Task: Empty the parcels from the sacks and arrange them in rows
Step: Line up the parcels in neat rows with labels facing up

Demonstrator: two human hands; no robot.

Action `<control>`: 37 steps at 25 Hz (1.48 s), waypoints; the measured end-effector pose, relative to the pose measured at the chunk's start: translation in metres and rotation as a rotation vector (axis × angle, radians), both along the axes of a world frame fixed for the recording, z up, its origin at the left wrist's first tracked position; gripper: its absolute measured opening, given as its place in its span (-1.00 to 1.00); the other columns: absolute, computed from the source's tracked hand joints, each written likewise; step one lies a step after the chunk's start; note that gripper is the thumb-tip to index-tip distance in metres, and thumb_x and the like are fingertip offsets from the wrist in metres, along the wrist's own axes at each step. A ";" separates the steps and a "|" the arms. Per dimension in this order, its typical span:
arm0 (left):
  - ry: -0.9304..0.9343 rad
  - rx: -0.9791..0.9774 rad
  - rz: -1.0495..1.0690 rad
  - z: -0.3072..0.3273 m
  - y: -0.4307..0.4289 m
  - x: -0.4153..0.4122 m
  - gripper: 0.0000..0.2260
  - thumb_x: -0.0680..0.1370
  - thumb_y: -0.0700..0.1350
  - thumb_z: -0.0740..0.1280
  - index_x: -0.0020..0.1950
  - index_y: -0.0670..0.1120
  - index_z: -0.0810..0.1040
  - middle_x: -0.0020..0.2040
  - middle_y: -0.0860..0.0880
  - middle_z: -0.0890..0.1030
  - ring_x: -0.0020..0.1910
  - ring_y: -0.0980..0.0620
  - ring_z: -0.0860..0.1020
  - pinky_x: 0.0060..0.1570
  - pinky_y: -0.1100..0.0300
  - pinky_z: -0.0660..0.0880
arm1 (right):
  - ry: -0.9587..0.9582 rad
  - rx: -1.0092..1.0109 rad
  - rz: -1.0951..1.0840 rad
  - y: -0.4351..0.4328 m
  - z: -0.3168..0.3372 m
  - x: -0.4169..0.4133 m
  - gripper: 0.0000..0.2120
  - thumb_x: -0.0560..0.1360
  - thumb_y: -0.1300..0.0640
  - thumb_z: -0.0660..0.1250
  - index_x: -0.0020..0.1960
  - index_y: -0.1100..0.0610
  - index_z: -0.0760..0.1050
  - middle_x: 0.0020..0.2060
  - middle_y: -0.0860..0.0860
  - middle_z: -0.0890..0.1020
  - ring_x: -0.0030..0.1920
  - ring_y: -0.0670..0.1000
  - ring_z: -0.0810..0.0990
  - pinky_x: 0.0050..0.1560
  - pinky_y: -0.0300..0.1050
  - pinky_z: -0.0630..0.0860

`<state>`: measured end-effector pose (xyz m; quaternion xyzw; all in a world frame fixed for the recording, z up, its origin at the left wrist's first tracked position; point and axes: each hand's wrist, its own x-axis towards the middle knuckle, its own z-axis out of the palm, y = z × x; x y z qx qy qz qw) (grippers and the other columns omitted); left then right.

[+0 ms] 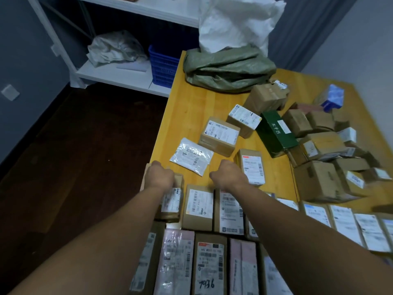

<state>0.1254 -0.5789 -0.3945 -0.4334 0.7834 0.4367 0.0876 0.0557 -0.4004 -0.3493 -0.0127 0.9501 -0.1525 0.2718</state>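
Illumination is dim and cool, with a blue cast. The brightest areas are the white sack at 12 o'clock and the yellow table top. The floor at 9 o'clock is near black. Shadows are soft and weak. The clear packet shows mild glare. Motion blur smears the boxes at 3 o'clock. Wide-angle distortion bends the shelf frame at 11 o'clock. Label print at 6 o'clock is soft.

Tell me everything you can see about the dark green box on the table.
The dark green box is a long, flat carton, cardboard by its look, with white characters printed on top and a white label beside them. It lies closed on the wooden table, at an angle, with its right side against a pile of brown cartons.
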 end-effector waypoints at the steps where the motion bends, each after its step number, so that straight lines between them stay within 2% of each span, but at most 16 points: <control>1: 0.016 0.020 -0.020 0.001 0.010 -0.008 -0.57 0.52 -0.21 0.25 0.39 -0.19 0.37 0.18 -0.21 0.54 0.12 -0.27 0.54 -0.06 0.01 0.52 | 0.022 0.019 -0.038 0.011 0.000 -0.006 -0.73 0.50 0.01 0.31 0.13 0.10 0.46 0.12 0.13 0.55 0.11 0.20 0.56 -0.01 0.00 0.52; 3: 0.033 0.052 -0.027 -0.004 0.027 -0.022 -0.54 0.49 -0.24 0.22 0.41 -0.18 0.35 0.14 -0.22 0.56 0.09 -0.27 0.56 -0.20 0.04 0.48 | 0.062 0.065 -0.125 0.035 -0.004 -0.020 -0.67 0.49 0.02 0.33 0.20 0.12 0.44 0.19 0.16 0.52 0.19 0.22 0.51 0.13 0.08 0.53; 6: 0.061 0.038 0.000 -0.011 0.044 -0.036 -0.57 0.49 -0.26 0.22 0.38 -0.15 0.40 0.13 -0.20 0.59 0.08 -0.26 0.58 -0.15 0.03 0.50 | 0.051 0.133 -0.245 0.062 -0.015 -0.038 -0.40 0.52 -0.04 0.37 0.46 0.12 0.26 0.35 0.19 0.38 0.35 0.23 0.38 0.25 0.14 0.46; 8: 0.113 -0.004 0.010 -0.012 0.054 -0.045 -0.63 0.51 -0.27 0.23 0.32 -0.14 0.46 0.14 -0.18 0.61 0.05 -0.22 0.58 -0.14 0.08 0.49 | 0.025 0.135 -0.305 0.075 -0.025 -0.046 -0.28 0.50 -0.07 0.42 0.51 0.12 0.16 0.37 0.20 0.34 0.37 0.23 0.34 0.28 0.15 0.43; 10: 0.153 -0.035 0.006 -0.012 0.064 -0.056 -0.65 0.52 -0.25 0.25 0.31 -0.13 0.48 0.21 -0.13 0.59 0.10 -0.20 0.58 0.01 0.03 0.53 | 0.012 0.132 -0.334 0.085 -0.036 -0.052 -0.20 0.47 -0.09 0.46 0.52 0.13 0.11 0.37 0.20 0.32 0.38 0.23 0.33 0.28 0.14 0.42; 13: 0.129 -0.055 -0.009 -0.015 0.077 -0.073 -0.61 0.53 -0.23 0.27 0.37 -0.14 0.45 0.31 -0.12 0.54 0.22 -0.18 0.53 0.20 0.01 0.49 | 0.005 0.111 -0.335 0.097 -0.048 -0.064 -0.10 0.43 -0.14 0.48 0.54 0.13 0.06 0.37 0.21 0.30 0.38 0.23 0.32 0.28 0.14 0.41; 16: 0.075 -0.092 -0.032 -0.021 0.086 -0.087 -0.57 0.55 -0.22 0.27 0.43 -0.14 0.42 0.34 -0.13 0.53 0.23 -0.18 0.54 0.12 0.09 0.46 | -0.004 0.075 -0.341 0.105 -0.059 -0.074 -0.03 0.41 -0.19 0.50 0.56 0.13 0.01 0.40 0.21 0.29 0.39 0.24 0.33 0.30 0.16 0.41; 19: 0.012 -0.087 -0.106 -0.037 0.089 -0.098 -0.63 0.54 -0.26 0.24 0.35 -0.18 0.48 0.26 -0.20 0.56 0.13 -0.20 0.56 0.00 0.13 0.47 | -0.013 0.027 -0.325 0.110 -0.073 -0.078 0.05 0.40 -0.19 0.51 0.58 0.17 -0.07 0.41 0.22 0.29 0.40 0.25 0.34 0.30 0.15 0.42; 22: -0.079 -0.103 -0.190 -0.054 0.091 -0.104 -0.66 0.53 -0.24 0.21 0.30 -0.19 0.50 0.24 -0.23 0.52 0.16 -0.24 0.53 0.13 -0.01 0.52 | -0.007 -0.022 -0.330 0.114 -0.082 -0.080 0.07 0.40 -0.17 0.51 0.58 0.18 -0.11 0.41 0.22 0.29 0.40 0.25 0.35 0.27 0.15 0.44; 25: -0.191 -0.118 -0.332 -0.065 0.096 -0.109 -0.66 0.57 -0.17 0.19 0.34 -0.20 0.44 0.31 -0.24 0.47 0.28 -0.25 0.45 0.28 -0.06 0.43 | 0.038 -0.048 -0.382 0.120 -0.080 -0.083 0.05 0.38 -0.21 0.49 0.58 0.15 -0.07 0.38 0.21 0.32 0.37 0.26 0.37 0.24 0.17 0.45; 30: -0.390 -0.039 -0.457 -0.080 0.115 -0.115 -0.45 0.53 -0.01 0.28 0.46 -0.23 0.32 0.44 -0.25 0.35 0.34 -0.23 0.43 0.33 -0.07 0.42 | 0.152 -0.044 -0.424 0.124 -0.063 -0.091 0.01 0.36 -0.23 0.48 0.56 0.11 0.00 0.30 0.19 0.38 0.30 0.23 0.42 0.19 0.18 0.52; 32: -0.358 0.069 -0.448 -0.079 0.123 -0.114 -0.46 0.53 -0.07 0.27 0.46 -0.26 0.31 0.41 -0.24 0.40 0.32 -0.21 0.45 0.30 -0.05 0.44 | 0.175 -0.063 -0.407 0.117 -0.054 -0.090 0.00 0.36 -0.24 0.47 0.56 0.10 0.00 0.30 0.18 0.37 0.30 0.23 0.42 0.19 0.20 0.53; 34: -0.248 0.148 -0.396 -0.073 0.123 -0.114 -0.55 0.53 -0.15 0.26 0.39 -0.28 0.36 0.30 -0.22 0.49 0.21 -0.17 0.50 0.15 0.04 0.49 | 0.213 -0.100 -0.383 0.101 -0.045 -0.088 -0.01 0.37 -0.25 0.46 0.56 0.10 0.01 0.31 0.18 0.37 0.31 0.23 0.42 0.18 0.20 0.54; 37: -0.057 0.145 -0.299 -0.056 0.109 -0.112 -0.74 0.55 -0.26 0.23 0.24 -0.28 0.42 0.18 -0.26 0.53 0.11 -0.21 0.53 -0.05 0.09 0.42 | 0.249 -0.158 -0.358 0.068 -0.030 -0.082 -0.01 0.37 -0.28 0.45 0.55 0.12 0.02 0.30 0.18 0.38 0.30 0.23 0.42 0.20 0.17 0.51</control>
